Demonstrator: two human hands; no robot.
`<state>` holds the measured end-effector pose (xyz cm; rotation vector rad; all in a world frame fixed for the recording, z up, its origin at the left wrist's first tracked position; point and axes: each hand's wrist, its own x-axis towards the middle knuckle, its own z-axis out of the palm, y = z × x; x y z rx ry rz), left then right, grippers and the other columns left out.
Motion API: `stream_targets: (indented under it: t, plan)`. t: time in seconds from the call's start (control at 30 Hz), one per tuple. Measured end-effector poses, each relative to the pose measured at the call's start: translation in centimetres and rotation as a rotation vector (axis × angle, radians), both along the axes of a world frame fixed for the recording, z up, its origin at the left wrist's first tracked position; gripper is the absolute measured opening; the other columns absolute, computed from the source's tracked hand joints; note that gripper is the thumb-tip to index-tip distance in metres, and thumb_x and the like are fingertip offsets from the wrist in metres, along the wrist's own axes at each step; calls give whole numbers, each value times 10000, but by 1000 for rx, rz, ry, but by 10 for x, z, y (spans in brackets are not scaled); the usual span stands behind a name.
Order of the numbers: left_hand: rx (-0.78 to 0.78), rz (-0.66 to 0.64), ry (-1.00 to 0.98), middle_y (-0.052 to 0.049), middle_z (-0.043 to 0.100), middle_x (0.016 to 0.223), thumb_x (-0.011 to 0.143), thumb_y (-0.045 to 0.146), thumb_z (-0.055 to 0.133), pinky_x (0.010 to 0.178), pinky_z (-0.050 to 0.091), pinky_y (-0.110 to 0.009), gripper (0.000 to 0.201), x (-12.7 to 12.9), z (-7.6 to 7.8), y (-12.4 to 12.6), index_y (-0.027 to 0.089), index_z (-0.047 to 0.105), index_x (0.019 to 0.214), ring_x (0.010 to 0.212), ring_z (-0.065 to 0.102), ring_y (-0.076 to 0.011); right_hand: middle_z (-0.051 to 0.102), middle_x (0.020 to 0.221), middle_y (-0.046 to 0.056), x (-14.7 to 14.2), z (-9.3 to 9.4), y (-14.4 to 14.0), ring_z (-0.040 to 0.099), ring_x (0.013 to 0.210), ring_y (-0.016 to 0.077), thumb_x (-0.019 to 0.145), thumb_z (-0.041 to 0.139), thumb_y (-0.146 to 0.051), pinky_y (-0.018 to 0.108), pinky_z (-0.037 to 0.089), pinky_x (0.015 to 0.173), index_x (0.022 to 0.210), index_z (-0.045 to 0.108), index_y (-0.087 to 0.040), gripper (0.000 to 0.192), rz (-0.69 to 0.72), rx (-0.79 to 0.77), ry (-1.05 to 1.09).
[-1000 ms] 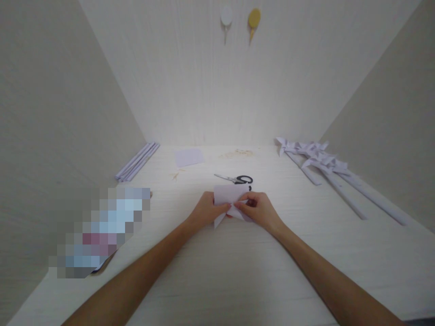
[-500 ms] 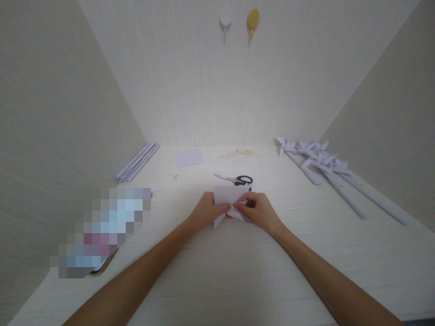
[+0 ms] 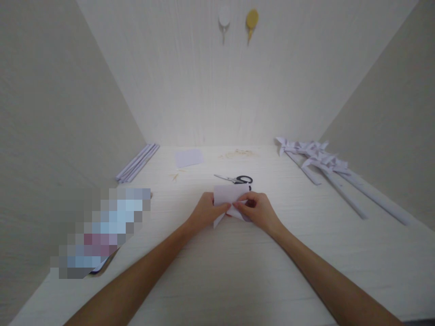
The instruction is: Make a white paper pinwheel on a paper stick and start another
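Note:
Between my two hands is a piece of white paper (image 3: 228, 193), held just above the table in front of me, with a loose pointed flap hanging at its lower left. My left hand (image 3: 208, 210) grips its left side, thumb pressed on the front near the middle and the other fingers behind. My right hand (image 3: 256, 208) pinches the paper near its centre with thumb and forefinger. Some fingertips are hidden behind the paper. Scissors (image 3: 238, 179) with black handles lie just beyond, their lower handle partly covered by the paper.
Rolled paper sticks (image 3: 137, 163) lie at the back left, near a flat paper sheet (image 3: 189, 158). Thin tan bits (image 3: 239, 154) are scattered at the back. Paper pinwheels on sticks (image 3: 322, 160) lie at right. A blurred-out device (image 3: 105, 262) rests at left. Two hooks (image 3: 252, 19) are on the wall.
Almost nothing differs. Both hands keep the same hold on the paper, and the view has shifted very slightly.

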<state>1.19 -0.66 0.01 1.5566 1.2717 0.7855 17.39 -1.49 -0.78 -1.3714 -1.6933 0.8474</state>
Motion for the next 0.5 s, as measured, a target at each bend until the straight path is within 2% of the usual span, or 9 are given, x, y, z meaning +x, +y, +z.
stream_targets:
  t: [0.13,0.27,0.4,0.5]
  plan:
    - [-5,4,-24,-70,651,690,615,256,562,548,444,-265,262,0,-1,0,62,647,770,597,581,-170,553,601,16,0,-2,2,445,475,92,621,626,-305,206,340,411,644,584,-150,162,-41,20,140]
    - [-41,-15,-85,-70,662,716,612,225,559,543,451,-258,239,0,-1,-1,72,648,773,593,589,-162,558,798,46,2,0,3,491,606,113,633,621,-301,209,386,469,714,566,-166,167,-181,121,258]
    - [-62,-4,-69,-65,663,687,607,213,561,507,446,-242,210,1,2,-3,77,647,741,570,590,-157,547,874,56,6,3,2,478,610,108,655,608,-318,219,386,483,802,579,-165,213,-299,166,286]
    - [-77,-10,-69,-66,659,663,607,212,561,499,448,-238,203,1,4,-3,69,642,725,554,589,-153,527,916,60,8,4,2,471,632,108,678,590,-323,224,392,504,841,595,-167,225,-305,193,272]
